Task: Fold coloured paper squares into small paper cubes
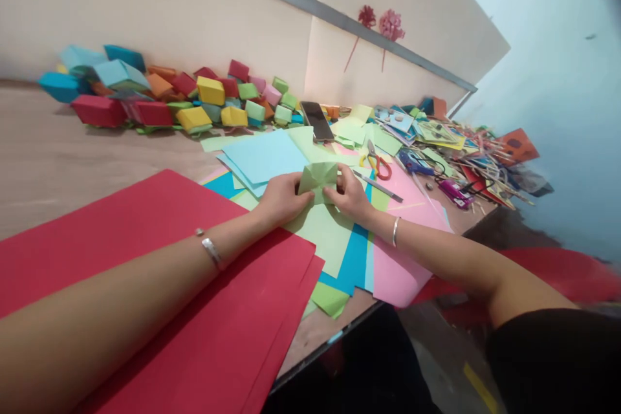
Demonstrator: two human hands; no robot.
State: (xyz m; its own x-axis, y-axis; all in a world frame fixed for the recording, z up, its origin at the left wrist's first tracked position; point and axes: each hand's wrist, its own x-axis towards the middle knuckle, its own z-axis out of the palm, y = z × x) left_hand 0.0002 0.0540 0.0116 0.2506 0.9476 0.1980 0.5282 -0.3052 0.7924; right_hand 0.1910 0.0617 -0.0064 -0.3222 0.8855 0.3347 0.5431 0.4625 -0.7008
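A small folded piece of light green paper is held upright between both hands, creases showing across its face. My left hand pinches its left side, the thumb on the near face. On the opposite edge my right hand grips it the same way, fingers curled behind. Under the hands lie loose sheets: a pale green sheet, a blue sheet and a pink sheet. Light blue sheets sit just beyond my left hand.
Large red sheets cover the near left of the table. Many folded paper boxes line the wall. A phone, scissors, a grey pen-like tool, a blue glue gun and a cluttered pile of paper pieces lie behind and right.
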